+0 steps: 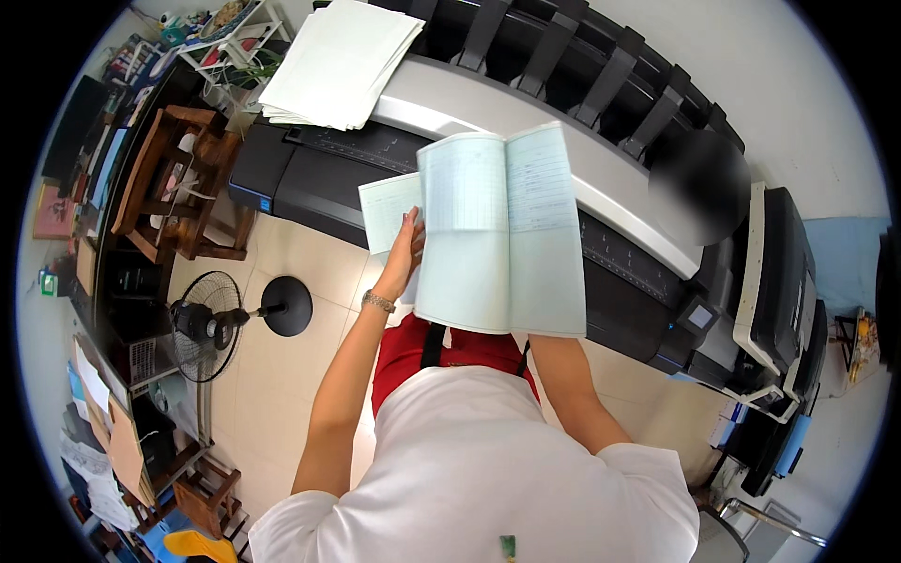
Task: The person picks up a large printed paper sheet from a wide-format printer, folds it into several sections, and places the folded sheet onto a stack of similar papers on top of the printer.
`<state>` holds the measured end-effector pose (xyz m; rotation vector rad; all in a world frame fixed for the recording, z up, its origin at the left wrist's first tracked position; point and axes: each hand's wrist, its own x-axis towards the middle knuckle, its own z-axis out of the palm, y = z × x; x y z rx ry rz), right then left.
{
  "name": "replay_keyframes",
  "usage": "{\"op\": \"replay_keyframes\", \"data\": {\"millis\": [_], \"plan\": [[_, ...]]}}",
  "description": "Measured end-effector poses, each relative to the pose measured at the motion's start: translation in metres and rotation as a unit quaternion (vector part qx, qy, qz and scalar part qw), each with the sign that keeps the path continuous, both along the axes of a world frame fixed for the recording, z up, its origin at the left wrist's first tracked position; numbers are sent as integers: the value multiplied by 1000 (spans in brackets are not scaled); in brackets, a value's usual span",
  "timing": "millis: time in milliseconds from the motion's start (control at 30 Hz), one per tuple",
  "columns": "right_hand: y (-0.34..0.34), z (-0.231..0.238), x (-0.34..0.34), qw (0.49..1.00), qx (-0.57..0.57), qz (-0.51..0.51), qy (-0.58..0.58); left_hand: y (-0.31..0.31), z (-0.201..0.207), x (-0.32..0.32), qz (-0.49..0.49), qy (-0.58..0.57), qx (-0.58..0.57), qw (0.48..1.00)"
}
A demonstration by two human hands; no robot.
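Note:
In front of me, above my red trousers, is a large pale blue-green sheet (465, 272) with printed grid lines and fold creases. Its panels stand partly unfolded, and a smaller flap (387, 205) sticks out at the left. My left hand (404, 251), a watch on its wrist, is closed at the sheet's left side between the flap and the main panels. My right forearm (568, 385) runs up under the sheet's lower right edge; the sheet hides the right hand, so its fingers cannot be seen.
A wide grey and black large-format machine (319, 178) stretches across beyond the sheet, a stack of white paper (343, 61) on its left end. Left of me stand a black fan (208, 324), a wooden chair (174, 178) and a cluttered desk. A flatbed device (779, 272) is at the right.

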<state>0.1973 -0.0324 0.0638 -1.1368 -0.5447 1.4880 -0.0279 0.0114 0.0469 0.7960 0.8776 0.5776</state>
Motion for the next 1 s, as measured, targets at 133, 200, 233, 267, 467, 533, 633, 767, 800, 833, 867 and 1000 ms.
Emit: {"op": "replay_keyframes", "data": {"millis": [133, 200, 233, 267, 467, 533, 633, 767, 800, 833, 867, 1000], "plan": [[16, 20, -11, 998, 16, 52, 9, 9, 10, -8, 3, -123, -90, 988], [22, 40, -26, 995, 30, 91, 18, 5, 17, -8, 68, -161, -121, 977], [27, 50, -41, 992, 38, 121, 25, 6, 13, -14, 95, -165, -143, 971], [31, 56, -58, 987, 48, 151, 32, 5, 9, -19, 122, -169, -164, 964], [30, 43, -145, 936, 146, 268, -177, -32, 45, -36, 126, -130, -72, 981], [24, 44, -160, 923, 63, 278, -259, -53, 52, -54, 125, -96, -45, 986], [18, 47, -153, 919, 129, 259, -269, -80, 57, -78, 132, -51, -17, 990], [10, 9, -137, 800, 139, 317, -490, -89, 52, -89, 135, 1, 16, 991], [8, 8, -138, 758, 149, 334, -540, -90, 49, -90, 144, 16, 28, 989], [7, 5, -137, 735, 142, 349, -564, -88, 44, -89, 152, 30, 40, 987], [6, 3, -139, 741, 150, 318, -572, -87, 39, -90, 160, 48, 53, 985], [6, -17, -146, 751, 165, 247, -589, -69, 10, -78, 189, 112, 103, 970]]}}
